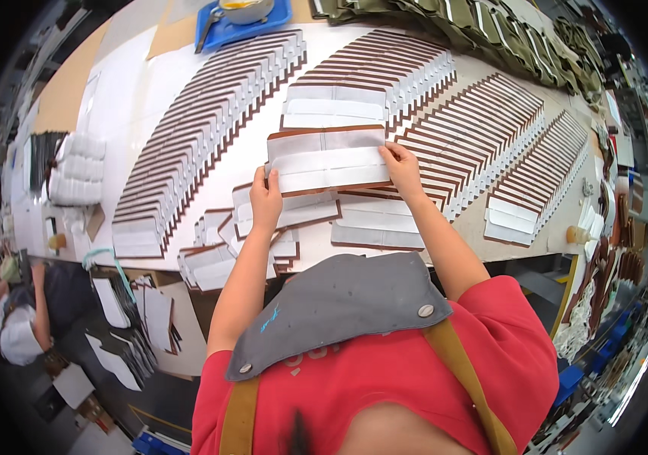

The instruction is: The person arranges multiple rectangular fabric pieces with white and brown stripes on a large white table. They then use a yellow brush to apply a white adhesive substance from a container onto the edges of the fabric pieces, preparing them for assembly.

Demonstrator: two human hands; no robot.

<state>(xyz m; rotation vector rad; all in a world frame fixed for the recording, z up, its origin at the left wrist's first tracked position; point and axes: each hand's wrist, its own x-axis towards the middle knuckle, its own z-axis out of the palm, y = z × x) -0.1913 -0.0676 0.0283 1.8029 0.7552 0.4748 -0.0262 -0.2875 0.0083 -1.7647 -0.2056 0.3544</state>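
With both the left hand [266,199] and right hand [401,171] pinching the brown-edged panel [328,159] at its ends, the person does best to keep it level and square to the fanned rows [210,121] near the surface's [134,83] far edge.

matt white paper-faced panel [329,161] with brown leathery edging, glossy blue plastic tray [214,32]

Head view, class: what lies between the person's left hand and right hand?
In the head view, the brown-edged white panel spans the gap, gripped by the left hand and right hand at its ends.

Both bare forearms rise from the lower centre; the left hand [266,199] and right hand [402,171] are raised mid-frame, fingers curled closed in a pinch.
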